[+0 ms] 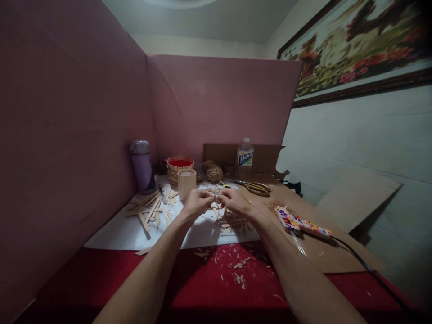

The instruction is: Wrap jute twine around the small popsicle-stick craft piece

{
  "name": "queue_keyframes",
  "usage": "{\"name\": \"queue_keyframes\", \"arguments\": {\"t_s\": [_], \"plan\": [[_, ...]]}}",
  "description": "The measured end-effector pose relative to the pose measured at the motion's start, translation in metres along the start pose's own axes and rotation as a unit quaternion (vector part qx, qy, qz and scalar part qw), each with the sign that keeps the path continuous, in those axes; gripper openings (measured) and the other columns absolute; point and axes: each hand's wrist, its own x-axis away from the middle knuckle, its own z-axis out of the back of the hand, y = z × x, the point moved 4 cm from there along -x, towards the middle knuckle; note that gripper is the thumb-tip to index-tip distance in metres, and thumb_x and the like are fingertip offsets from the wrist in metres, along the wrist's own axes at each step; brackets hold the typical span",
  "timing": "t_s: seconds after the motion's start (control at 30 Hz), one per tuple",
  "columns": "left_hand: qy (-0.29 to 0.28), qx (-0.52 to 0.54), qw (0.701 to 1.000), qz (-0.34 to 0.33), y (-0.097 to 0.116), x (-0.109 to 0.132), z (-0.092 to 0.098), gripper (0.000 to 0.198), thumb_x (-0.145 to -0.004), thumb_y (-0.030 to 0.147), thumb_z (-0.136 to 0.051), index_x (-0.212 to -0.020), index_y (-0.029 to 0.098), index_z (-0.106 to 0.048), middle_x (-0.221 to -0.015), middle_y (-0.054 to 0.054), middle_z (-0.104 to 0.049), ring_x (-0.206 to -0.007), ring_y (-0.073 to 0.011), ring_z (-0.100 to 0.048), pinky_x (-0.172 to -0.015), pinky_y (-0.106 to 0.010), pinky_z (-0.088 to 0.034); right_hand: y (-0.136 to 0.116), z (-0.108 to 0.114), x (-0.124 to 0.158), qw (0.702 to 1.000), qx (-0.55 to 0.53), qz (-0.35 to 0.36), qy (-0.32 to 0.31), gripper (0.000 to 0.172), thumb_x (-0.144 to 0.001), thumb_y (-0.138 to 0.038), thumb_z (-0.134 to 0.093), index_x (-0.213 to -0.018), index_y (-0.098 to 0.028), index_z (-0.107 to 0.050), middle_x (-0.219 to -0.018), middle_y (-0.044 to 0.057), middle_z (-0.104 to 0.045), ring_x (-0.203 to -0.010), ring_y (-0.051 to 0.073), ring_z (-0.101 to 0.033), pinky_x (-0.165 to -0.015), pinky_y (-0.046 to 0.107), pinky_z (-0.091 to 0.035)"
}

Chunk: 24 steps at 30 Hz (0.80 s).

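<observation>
My left hand [198,202] and my right hand [234,201] meet near the middle of the view, fingertips almost touching. Both are pinched on a thin strand of twine [216,198], part of which the fingers hide. Just behind my left hand stands a small cup faced with pale wooden sticks [186,183]. Beyond it is a larger stick-covered container [175,168] with a red inside. Cut wood pieces [236,221] lie below my right hand on white paper [124,231].
Wooden sticks [148,209] and a purple bottle [143,168] are at left. Behind are a twine ball [214,173] and a clear bottle [245,157]. Scissors [257,186] and a flowered glue gun [300,222] with a cord lie right, on cardboard [332,252]. Scraps litter the red cloth [202,288].
</observation>
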Motion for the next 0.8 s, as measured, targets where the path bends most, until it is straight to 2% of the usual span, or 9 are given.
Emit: {"name": "queue_keyframes", "arguments": {"t_s": [0.2, 0.3, 0.37, 0.5, 0.6, 0.67, 0.73, 0.8], "plan": [[-0.001, -0.025, 1.000, -0.011, -0.004, -0.003, 0.002, 0.018, -0.062, 0.027, -0.056, -0.057, 0.010, -0.057, -0.039, 0.005, -0.042, -0.034, -0.0033, -0.031, -0.035, -0.018, -0.020, 0.001, 0.002, 0.000, 0.999, 0.032, -0.003, 0.030, 0.016, -0.072, -0.022, -0.045, -0.057, -0.016, -0.048, -0.057, -0.001, -0.048, -0.053, 0.009, -0.038, -0.049, 0.021, -0.024], [0.019, -0.028, 0.999, -0.015, -0.009, -0.005, 0.004, 0.017, -0.061, 0.026, -0.057, -0.053, 0.011, -0.054, -0.038, 0.005, -0.042, -0.033, -0.0031, -0.032, -0.035, -0.018, -0.021, -0.005, 0.007, 0.003, 0.997, 0.041, 0.005, 0.058, 0.019, -0.073, -0.027, -0.047, -0.057, -0.016, -0.049, -0.056, -0.001, -0.048, -0.052, 0.009, -0.037, -0.049, 0.021, -0.024], [0.044, -0.009, 0.999, -0.006, -0.013, -0.007, 0.005, 0.018, -0.061, 0.026, -0.057, -0.052, 0.012, -0.052, -0.039, 0.004, -0.044, -0.032, -0.0028, -0.032, -0.034, -0.018, -0.020, -0.012, 0.007, 0.005, 0.998, 0.015, 0.022, 0.049, 0.022, -0.073, -0.030, -0.047, -0.056, -0.015, -0.050, -0.055, -0.001, -0.048, -0.051, 0.009, -0.038, -0.049, 0.021, -0.025], [0.099, 0.088, 0.991, 0.025, -0.018, -0.005, 0.009, 0.015, -0.060, 0.024, -0.058, -0.055, 0.012, -0.050, -0.041, 0.004, -0.047, -0.029, -0.0028, -0.033, -0.032, -0.017, -0.017, -0.019, -0.013, 0.009, 0.997, -0.050, 0.036, -0.035, 0.019, -0.070, -0.025, -0.049, -0.057, -0.015, -0.055, -0.051, -0.002, -0.049, -0.049, 0.008, -0.040, -0.047, 0.020, -0.027], [0.079, 0.205, 0.974, 0.052, -0.016, -0.003, 0.008, 0.015, -0.058, 0.023, -0.060, -0.059, 0.012, -0.050, -0.050, 0.001, -0.054, -0.030, -0.0022, -0.036, -0.031, -0.016, -0.015, -0.019, -0.028, 0.012, 0.997, -0.024, 0.048, -0.056, 0.014, -0.067, -0.018, -0.049, -0.056, -0.016, -0.057, -0.050, -0.002, -0.049, -0.048, 0.008, -0.041, -0.048, 0.020, -0.027], [0.065, 0.265, 0.960, 0.065, -0.015, -0.002, 0.008, 0.014, -0.058, 0.020, -0.061, -0.061, 0.011, -0.050, -0.054, 0.000, -0.055, -0.033, -0.0016, -0.037, -0.031, -0.015, -0.015, -0.018, -0.028, 0.014, 0.997, 0.028, 0.049, -0.053, 0.016, -0.067, -0.022, -0.053, -0.052, -0.017, -0.057, -0.048, -0.002, -0.049, -0.048, 0.009, -0.040, -0.048, 0.021, -0.025], [0.070, 0.293, 0.950, 0.074, -0.014, -0.001, 0.009, 0.012, -0.058, 0.017, -0.060, -0.061, 0.011, -0.050, -0.052, 0.001, -0.054, -0.034, -0.0016, -0.037, -0.032, -0.015, -0.015, -0.019, -0.019, 0.014, 0.997, 0.079, 0.026, 0.001, 0.024, -0.069, -0.032, -0.054, -0.050, -0.017, -0.057, -0.048, 0.000, -0.049, -0.048, 0.010, -0.041, -0.049, 0.023, -0.024], [0.073, 0.297, 0.949, 0.078, -0.013, -0.001, 0.009, 0.011, -0.059, 0.016, -0.060, -0.061, 0.011, -0.050, -0.050, 0.001, -0.052, -0.034, -0.0016, -0.037, -0.032, -0.015, -0.015, -0.022, -0.003, 0.014, 0.989, 0.101, 0.005, 0.109, 0.031, -0.075, -0.039, -0.048, -0.055, -0.017, -0.058, -0.054, 0.003, -0.053, -0.053, 0.012, -0.044, -0.052, 0.024, -0.026]]}}
